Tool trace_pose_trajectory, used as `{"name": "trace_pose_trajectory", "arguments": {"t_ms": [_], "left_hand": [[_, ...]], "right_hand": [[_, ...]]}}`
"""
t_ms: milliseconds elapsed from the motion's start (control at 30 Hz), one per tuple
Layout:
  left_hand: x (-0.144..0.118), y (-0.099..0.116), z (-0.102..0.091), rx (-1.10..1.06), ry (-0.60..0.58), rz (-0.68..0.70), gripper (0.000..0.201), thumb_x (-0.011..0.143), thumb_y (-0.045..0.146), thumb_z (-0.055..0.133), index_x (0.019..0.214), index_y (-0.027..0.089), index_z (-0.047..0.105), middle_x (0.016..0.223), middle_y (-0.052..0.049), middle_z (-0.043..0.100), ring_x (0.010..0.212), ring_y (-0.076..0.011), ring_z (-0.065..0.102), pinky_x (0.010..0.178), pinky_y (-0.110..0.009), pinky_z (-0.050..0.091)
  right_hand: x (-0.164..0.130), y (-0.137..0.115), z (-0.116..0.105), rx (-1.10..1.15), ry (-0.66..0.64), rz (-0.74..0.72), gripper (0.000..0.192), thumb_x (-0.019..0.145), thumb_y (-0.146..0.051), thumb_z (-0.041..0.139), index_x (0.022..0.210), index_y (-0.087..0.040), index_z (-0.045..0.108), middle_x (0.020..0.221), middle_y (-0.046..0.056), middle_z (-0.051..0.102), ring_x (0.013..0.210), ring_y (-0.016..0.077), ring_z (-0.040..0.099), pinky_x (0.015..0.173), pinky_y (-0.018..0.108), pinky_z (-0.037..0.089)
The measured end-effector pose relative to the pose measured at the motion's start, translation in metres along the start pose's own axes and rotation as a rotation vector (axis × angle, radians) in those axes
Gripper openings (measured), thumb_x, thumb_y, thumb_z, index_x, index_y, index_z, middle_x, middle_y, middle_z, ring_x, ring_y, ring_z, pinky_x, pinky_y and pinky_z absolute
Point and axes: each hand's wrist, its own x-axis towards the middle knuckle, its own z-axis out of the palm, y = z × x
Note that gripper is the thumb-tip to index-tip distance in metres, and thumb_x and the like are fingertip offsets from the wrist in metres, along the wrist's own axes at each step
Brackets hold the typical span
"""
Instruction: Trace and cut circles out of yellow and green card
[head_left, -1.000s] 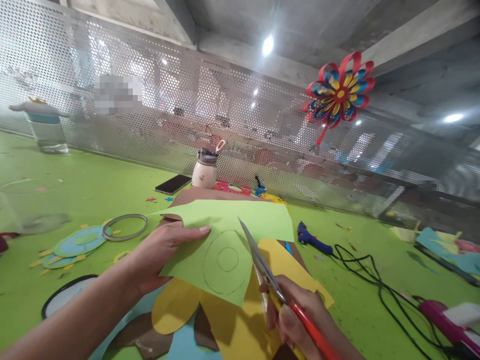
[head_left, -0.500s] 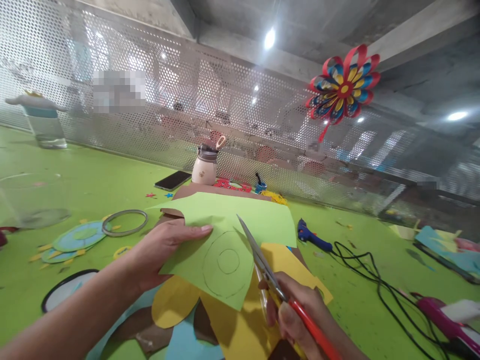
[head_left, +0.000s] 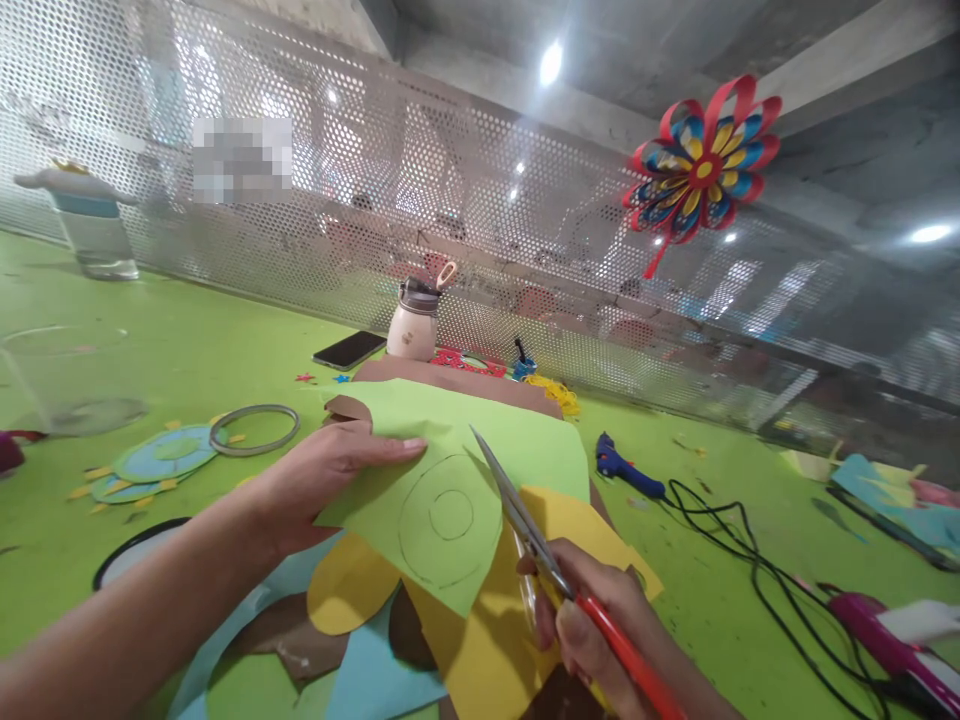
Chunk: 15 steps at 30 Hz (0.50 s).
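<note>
Currently, the left hand (head_left: pixel 330 475) pinches the light green sheet (head_left: pixel 450 470) by its left side, thumb flat on top and the other fingers tucked beneath. The right hand (head_left: pixel 600 615) is closed around the handles of the scissors (head_left: pixel 544 555), which show red and yellow. The sheet is held tilted above a pile of cut paper, and 2 rings are drawn on it, 1 inside the other. The upper blade lies over the sheet's right part, just beside the larger ring, its tip pointing away from the person. Below are a yellow sheet (head_left: pixel 604 540), brown paper (head_left: pixel 457 377) and blue paper (head_left: pixel 386 665). Left of the pile on the green bench (head_left: pixel 225 320), a metal ring (head_left: pixel 255 453) overlaps decorated paper discs (head_left: pixel 161 455). Behind it, a phone (head_left: pixel 349 350) rests near a pale bottle (head_left: pixel 412 330). To the right lies a blue glue gun (head_left: pixel 626 470) with a black cord (head_left: pixel 712 510), and above it all hangs a paper flower (head_left: pixel 705 170).
</note>
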Motion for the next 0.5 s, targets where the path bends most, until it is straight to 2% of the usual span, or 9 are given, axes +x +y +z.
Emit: {"name": "trace_pose_trajectory", "arguments": {"t_ms": [233, 500], "left_hand": [[0.001, -0.0003, -0.0045, -0.004, -0.055, 0.01, 0.027, 0.072, 0.022, 0.075, 0.095, 0.007, 0.074, 0.085, -0.014, 0.078, 0.074, -0.027, 0.074, 0.067, -0.033, 0.059], [-0.005, 0.0028, 0.0048, 0.012, -0.047, 0.01, 0.018, 0.074, 0.017, 0.072, 0.089, 0.007, 0.075, 0.079, -0.012, 0.078, 0.07, -0.0242, 0.073, 0.064, -0.031, 0.058]], "right_hand": [[-0.0001, 0.0011, -0.0016, -0.007, -0.032, 0.019, 0.068, 0.082, -0.074, 0.046, 0.117, -0.017, 0.055, 0.071, 0.003, 0.059, 0.051, 0.0112, 0.049, 0.046, 0.022, 0.037], [0.0013, 0.0074, -0.003, 0.007, -0.05, 0.026, 0.071, 0.08, -0.078, 0.043, 0.118, -0.018, 0.054, 0.072, 0.004, 0.058, 0.052, 0.0119, 0.047, 0.047, 0.024, 0.038]]}}
